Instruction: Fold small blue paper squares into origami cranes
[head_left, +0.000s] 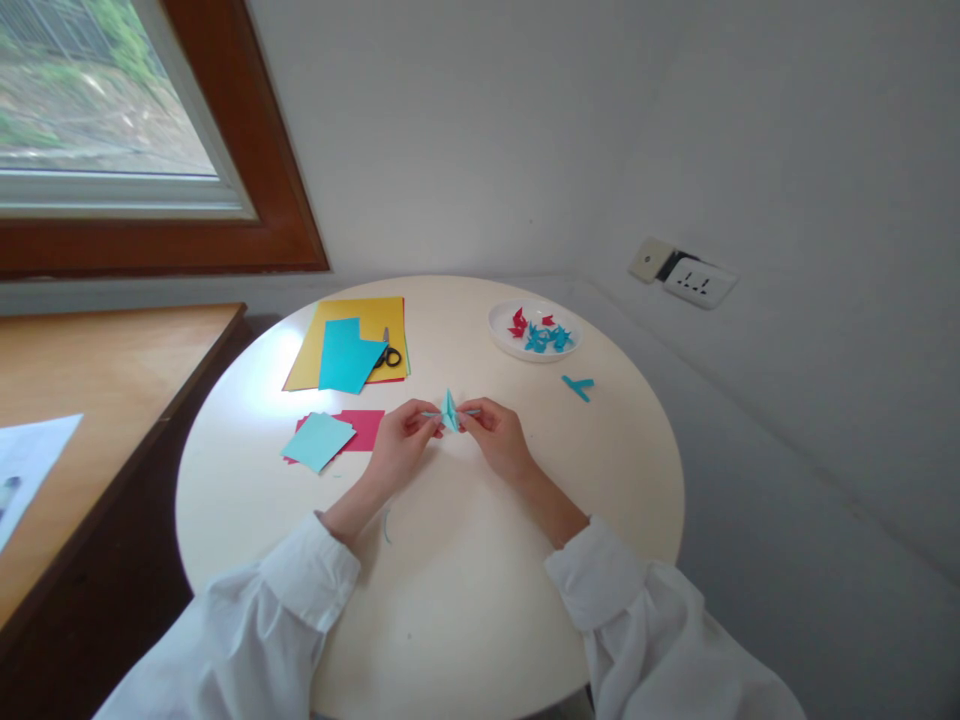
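A small light-blue folded paper crane [449,411] is held above the middle of the round table, its peak pointing up. My left hand [406,432] pinches its left side, and my right hand [496,432] pinches the right side. Thin ends of the paper stick out between the fingers of both hands. Nearest to my left hand lie light-blue paper squares [320,442], partly on top of red paper [363,430]. The inner fingertips of both hands are partly hidden.
On the round white table [465,620], a white plate [501,340] holds small red and blue folded papers. Blue paper strips [578,387] lie below it. Yellow sheets [306,365], blue paper [349,362] and scissors [391,355] lie at the back left. A wooden desk [112,360] stands left.
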